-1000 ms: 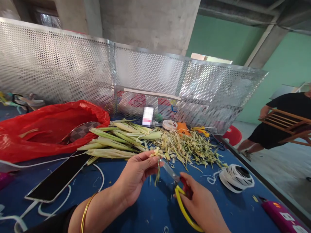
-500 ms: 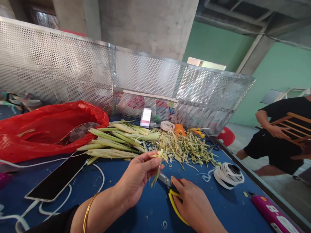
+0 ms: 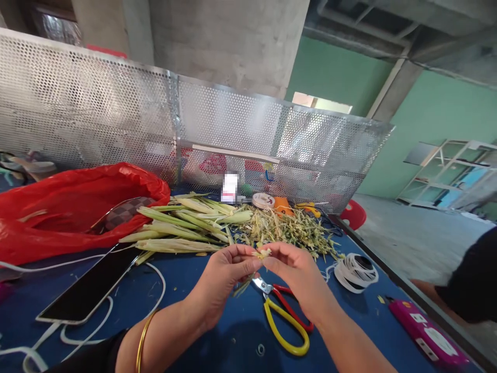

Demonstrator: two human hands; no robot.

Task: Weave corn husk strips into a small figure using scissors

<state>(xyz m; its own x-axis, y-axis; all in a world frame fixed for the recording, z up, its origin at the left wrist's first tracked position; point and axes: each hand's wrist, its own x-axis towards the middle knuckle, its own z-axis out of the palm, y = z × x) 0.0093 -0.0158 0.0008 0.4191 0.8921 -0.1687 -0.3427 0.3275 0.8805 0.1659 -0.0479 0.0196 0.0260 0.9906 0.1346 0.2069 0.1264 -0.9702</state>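
Note:
A small bunched piece of pale corn husk [image 3: 263,253] is pinched between both hands, its thin green strips hanging below. My left hand [image 3: 227,272], with a gold bangle at the wrist, grips it from the left by thumb and fingers. From the other side, the fingertips of my right hand [image 3: 298,272] close on its top. Scissors [image 3: 265,291] with one yellow and one red handle lie on the blue table [image 3: 217,342], just below the hands. Behind the hands are long green-white corn husks [image 3: 186,223] and a heap of thin husk bundles [image 3: 287,228].
At the left are a red plastic bag [image 3: 128,181] and a dark phone [image 3: 89,285] on a white cable. A spool of white cord [image 3: 355,274] and a purple packet [image 3: 423,331] lie right. A perforated metal screen [image 3: 229,119] edges the back. Someone's dark sleeve [image 3: 473,280] shows far right.
My right hand has let go of the scissors, which now lie on the table, and has moved up to pinch the husk piece. The person carrying a wooden chair has mostly left view.

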